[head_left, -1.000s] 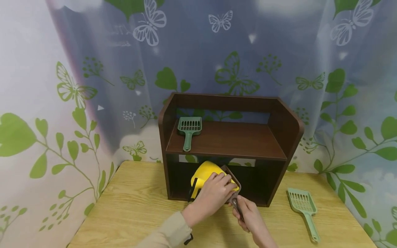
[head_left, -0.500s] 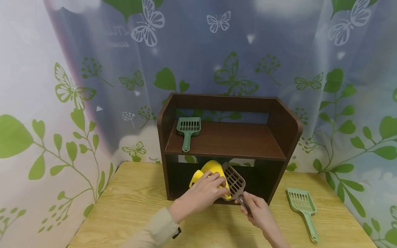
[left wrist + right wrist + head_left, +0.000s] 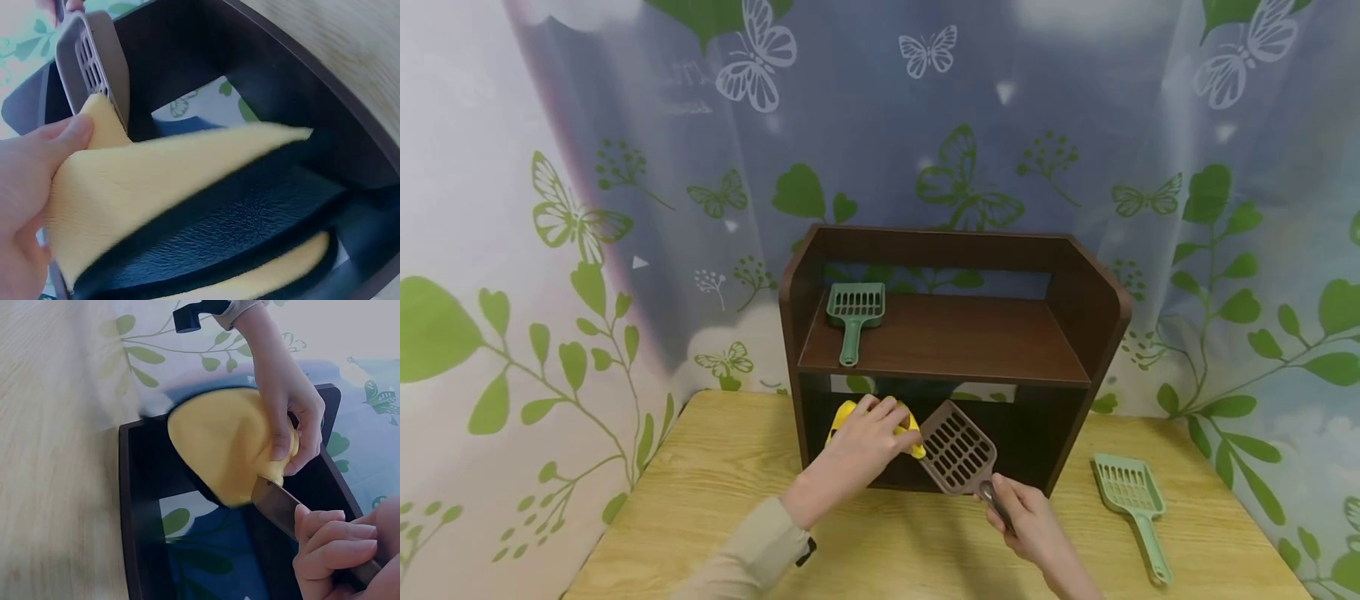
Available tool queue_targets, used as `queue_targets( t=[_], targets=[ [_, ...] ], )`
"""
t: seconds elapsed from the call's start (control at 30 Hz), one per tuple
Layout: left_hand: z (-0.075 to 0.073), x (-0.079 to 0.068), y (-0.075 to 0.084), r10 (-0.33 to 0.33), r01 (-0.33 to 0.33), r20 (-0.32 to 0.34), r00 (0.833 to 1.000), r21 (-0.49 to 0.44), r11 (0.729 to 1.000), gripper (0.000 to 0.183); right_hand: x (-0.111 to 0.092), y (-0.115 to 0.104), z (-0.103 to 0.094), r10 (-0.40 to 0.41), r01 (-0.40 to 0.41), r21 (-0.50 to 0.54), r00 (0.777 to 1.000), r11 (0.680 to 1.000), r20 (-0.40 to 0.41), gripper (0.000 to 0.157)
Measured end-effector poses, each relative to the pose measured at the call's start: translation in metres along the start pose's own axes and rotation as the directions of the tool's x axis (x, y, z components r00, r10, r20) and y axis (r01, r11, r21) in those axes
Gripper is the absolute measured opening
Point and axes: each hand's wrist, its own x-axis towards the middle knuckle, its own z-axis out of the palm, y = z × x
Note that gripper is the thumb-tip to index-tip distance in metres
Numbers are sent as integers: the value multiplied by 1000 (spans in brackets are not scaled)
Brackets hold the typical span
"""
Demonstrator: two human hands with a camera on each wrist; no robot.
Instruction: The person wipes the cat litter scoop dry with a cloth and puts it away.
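In the head view my left hand (image 3: 859, 440) grips a yellow cloth (image 3: 841, 417) in front of the lower compartment. The left wrist view shows its thumb pinching the soft yellow cloth (image 3: 144, 181), which has dark bands and a dark wrinkled face. My right hand (image 3: 1028, 515) holds a brown slotted litter scoop (image 3: 959, 448) by its short handle, the head tilted up and to the left. A corner of the cloth lies right at the scoop's edge in both wrist views. The cloth hides much of the left hand's inner fingers.
A dark brown two-tier shelf (image 3: 955, 333) stands on the wooden table (image 3: 722, 517). On its upper board, at the left, lies a dark green litter scoop (image 3: 851, 340). A light green litter scoop (image 3: 1148, 537) lies on the table at the right.
My left hand has moved left with the cloth, off the scoop's head, uncovering its slots. The right hand has shifted slightly right and down, still holding the scoop.
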Motion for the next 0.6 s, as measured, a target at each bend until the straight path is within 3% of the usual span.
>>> queue_targets(
  t=[0.13, 0.27, 0.43, 0.53, 0.6],
  targets=[
    [6, -3, -1, -102, 99, -37, 994, -60, 993, 17, -2, 5, -2, 31, -31, -5, 1000, 1000, 0, 52],
    [10, -6, -1, -245, 229, -69, 967, -182, 956, 15, -3, 6, -1, 48, -48, 9, 999, 999, -9, 54],
    [10, -9, 0, -415, 363, -79, 906, -355, 862, 15, -5, 2, -1, 49, -49, 34, 999, 998, -2, 60],
    [9, -9, 0, -476, 414, -33, 879, -443, 795, 16, -6, -1, 2, 42, -42, 52, 999, 998, 1, 61],
    [8, -8, 1, -502, 441, 22, 864, -513, 736, 16, -5, -3, 4, 36, -36, 66, 999, 997, 0, 61]
  ],
)
